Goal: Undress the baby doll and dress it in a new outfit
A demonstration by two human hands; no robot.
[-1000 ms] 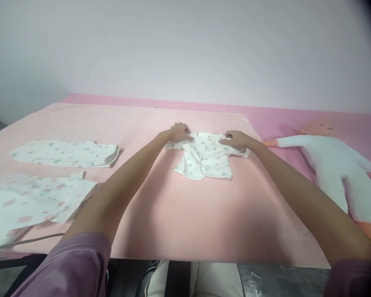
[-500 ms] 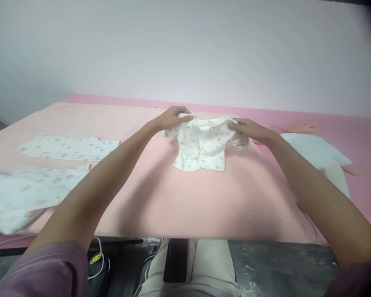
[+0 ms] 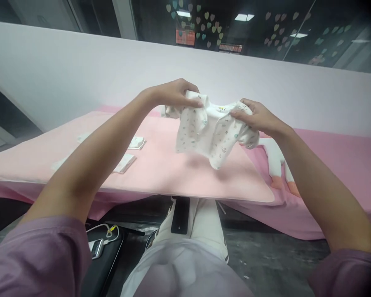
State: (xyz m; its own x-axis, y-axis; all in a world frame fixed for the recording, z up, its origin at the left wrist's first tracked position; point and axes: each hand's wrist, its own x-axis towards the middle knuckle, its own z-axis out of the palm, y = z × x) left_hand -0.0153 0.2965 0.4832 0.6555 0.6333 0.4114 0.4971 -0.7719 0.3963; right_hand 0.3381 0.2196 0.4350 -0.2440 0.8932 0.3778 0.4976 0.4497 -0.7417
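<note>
Heart-shaped stickers (image 3: 214, 29) dot the dark window (image 3: 253, 35) along the top of the frame, above a pale wall (image 3: 89, 68). At centre, a small printed white shirt (image 3: 194, 128) hangs open-fronted above the pink tabletop (image 3: 173, 177). Left hand (image 3: 183, 93) and right hand (image 3: 254, 114) each grip one shoulder between closed fingers. Folded cloth (image 3: 125, 163) lies left of centre; white stuffed legs (image 3: 274, 161) with orange ends lie at right, partly behind the right forearm (image 3: 321, 181).
</note>
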